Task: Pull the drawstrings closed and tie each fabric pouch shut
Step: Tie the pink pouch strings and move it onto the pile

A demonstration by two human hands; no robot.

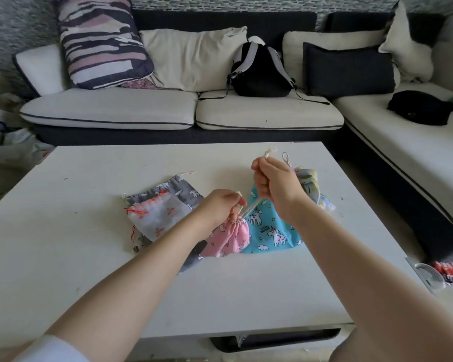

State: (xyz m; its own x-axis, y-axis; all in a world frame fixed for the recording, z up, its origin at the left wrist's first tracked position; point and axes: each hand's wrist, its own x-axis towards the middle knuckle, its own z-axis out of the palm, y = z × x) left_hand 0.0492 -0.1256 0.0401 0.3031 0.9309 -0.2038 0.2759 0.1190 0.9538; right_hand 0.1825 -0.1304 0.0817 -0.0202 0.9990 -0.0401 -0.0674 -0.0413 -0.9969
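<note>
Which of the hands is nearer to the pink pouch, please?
The left. The left hand grips the gathered neck of the pink pouch; the right hand is raised up and to its right, pulling the drawstring taut.

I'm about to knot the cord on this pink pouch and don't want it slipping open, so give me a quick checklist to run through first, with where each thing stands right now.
1. Pink pouch mouth gathered: ok, the top is bunched tight.
2. Left hand steadying the neck: ok, it grips the gathered top.
3. Right hand holding the drawstring: ok, fist closed round it, knotted end poking out above.
4. Cord taut: ok, it runs straight between the hands.
5. Second cord end secured: cannot tell, it is hidden by the left hand.
6. Blue unicorn pouch clear of the cord: not ok, it lies right against the pink one, under the cord.
</note>
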